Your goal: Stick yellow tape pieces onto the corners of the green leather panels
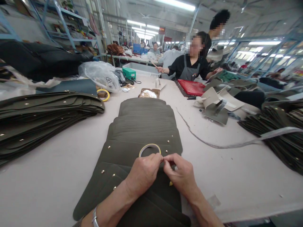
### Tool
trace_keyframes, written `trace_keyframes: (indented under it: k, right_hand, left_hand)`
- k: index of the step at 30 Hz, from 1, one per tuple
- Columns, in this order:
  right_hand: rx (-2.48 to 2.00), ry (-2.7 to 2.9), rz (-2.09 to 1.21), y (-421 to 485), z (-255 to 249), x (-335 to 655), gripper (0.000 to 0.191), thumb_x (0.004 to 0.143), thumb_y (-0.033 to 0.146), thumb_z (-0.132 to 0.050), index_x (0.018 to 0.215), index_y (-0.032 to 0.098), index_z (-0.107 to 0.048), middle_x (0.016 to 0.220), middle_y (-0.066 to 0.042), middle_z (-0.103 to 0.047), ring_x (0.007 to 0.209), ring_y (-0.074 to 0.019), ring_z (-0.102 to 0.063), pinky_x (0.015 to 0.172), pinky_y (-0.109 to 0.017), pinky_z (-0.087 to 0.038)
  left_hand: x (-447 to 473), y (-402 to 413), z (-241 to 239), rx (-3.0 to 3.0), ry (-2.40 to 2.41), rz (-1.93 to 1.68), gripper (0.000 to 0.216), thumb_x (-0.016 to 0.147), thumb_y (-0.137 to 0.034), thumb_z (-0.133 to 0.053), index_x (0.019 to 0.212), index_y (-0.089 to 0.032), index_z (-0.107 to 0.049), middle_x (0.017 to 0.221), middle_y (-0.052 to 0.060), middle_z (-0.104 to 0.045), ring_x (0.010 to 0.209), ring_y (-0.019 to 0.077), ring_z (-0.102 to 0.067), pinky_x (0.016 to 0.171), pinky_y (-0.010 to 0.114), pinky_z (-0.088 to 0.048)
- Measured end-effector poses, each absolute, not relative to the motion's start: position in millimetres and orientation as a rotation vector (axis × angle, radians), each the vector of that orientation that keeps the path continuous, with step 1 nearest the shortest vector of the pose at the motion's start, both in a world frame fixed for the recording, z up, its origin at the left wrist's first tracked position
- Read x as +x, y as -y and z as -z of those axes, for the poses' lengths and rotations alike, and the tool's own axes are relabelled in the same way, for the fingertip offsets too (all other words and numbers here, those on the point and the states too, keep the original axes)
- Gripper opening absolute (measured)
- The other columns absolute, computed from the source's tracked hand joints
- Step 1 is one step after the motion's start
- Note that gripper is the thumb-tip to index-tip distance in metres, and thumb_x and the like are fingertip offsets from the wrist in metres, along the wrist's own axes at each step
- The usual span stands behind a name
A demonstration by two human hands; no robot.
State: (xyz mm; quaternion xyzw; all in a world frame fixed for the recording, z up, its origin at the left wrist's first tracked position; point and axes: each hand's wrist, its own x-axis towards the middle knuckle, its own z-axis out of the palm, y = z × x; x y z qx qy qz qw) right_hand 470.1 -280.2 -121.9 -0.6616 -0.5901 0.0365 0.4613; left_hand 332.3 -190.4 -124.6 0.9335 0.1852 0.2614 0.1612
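Note:
A roll of tape point(150, 146) with a yellow edge rises behind my left hand point(145, 168), whose fingers are closed on it. Fingertips of my right hand point(178, 171) pinch together right beside the left thumb, at what looks like the tape's end; the piece itself is too small to make out. Below the right fingers a small yellow bit point(170, 183) shows. Both hands are over a fanned stack of dark olive panels point(145, 126) with small gold-coloured studs, lying on the pale table point(59, 176). My forearms cover part of the near panels.
Further olive panels lie piled at left point(47, 110) and right point(281, 135). Ahead stand a small box of gold studs point(149, 93), another yellow tape roll point(105, 95) and a red tray point(191, 87). A co-worker point(191, 64) holds a stick-like tool across the table.

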Motion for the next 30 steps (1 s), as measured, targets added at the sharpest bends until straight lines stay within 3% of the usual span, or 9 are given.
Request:
trace_keyframes:
  k: [4,8,11,17,27,30]
  right_hand:
    - [-1.62,0.986,-0.617,274,124,469,0.013,0.08,0.026,-0.058,0.069,0.018,-0.062,0.053,0.003,-0.06,0.047,-0.0118,-0.057,0.047,-0.022,-0.047]
    - [-1.643,0.725,-0.734,269,131,487,0.025,0.071,0.04,-0.069,0.071,0.016,-0.064,0.052,0.002,-0.061,0.043,-0.0122,-0.058,0.044,-0.022,-0.049]
    - [-1.699,0.73,-0.764,268,134,503,0.033,0.068,0.046,-0.072,0.076,0.014,-0.068,0.057,-0.001,-0.064,0.047,-0.0129,-0.06,0.047,-0.024,-0.052]
    - [-1.839,0.998,-0.693,269,131,508,0.032,0.078,0.046,-0.064,0.082,0.015,-0.071,0.066,-0.004,-0.068,0.059,-0.0168,-0.063,0.054,-0.027,-0.054]
    - [-1.999,1.533,-0.217,254,132,506,0.019,0.085,0.027,-0.051,0.076,0.021,-0.067,0.076,-0.004,-0.071,0.07,-0.0187,-0.066,0.067,-0.03,-0.048]
    - [-2.039,1.525,-0.199,253,134,505,0.014,0.085,0.025,-0.052,0.089,0.02,-0.064,0.071,-0.002,-0.07,0.066,-0.0184,-0.066,0.065,-0.029,-0.048]
  left_hand:
    - [335,193,125,2.71,-0.484,-0.903,0.023,0.096,-0.016,-0.037,0.077,-0.018,-0.05,0.066,-0.001,-0.055,0.059,0.0125,-0.055,0.055,0.022,-0.042]
    - [336,199,128,2.691,-0.479,-0.951,0.019,0.094,-0.014,-0.041,0.079,-0.018,-0.051,0.067,-0.002,-0.056,0.06,0.0122,-0.054,0.059,0.023,-0.044]
    - [336,202,132,2.777,-0.595,-0.752,0.014,0.093,-0.014,-0.045,0.081,-0.018,-0.052,0.073,0.0,-0.058,0.067,0.0153,-0.056,0.06,0.025,-0.047]
    - [338,204,134,2.879,-0.649,-0.444,0.005,0.089,-0.016,-0.053,0.085,-0.019,-0.054,0.085,0.002,-0.058,0.078,0.0209,-0.055,0.063,0.032,-0.051]
    - [339,202,136,2.86,-0.629,-0.41,0.006,0.092,-0.018,-0.049,0.089,-0.019,-0.053,0.087,0.003,-0.057,0.08,0.0207,-0.053,0.065,0.032,-0.052]
    - [339,203,134,2.859,-0.639,-0.404,0.006,0.092,-0.017,-0.049,0.088,-0.019,-0.053,0.087,0.003,-0.057,0.08,0.0207,-0.053,0.065,0.032,-0.052]
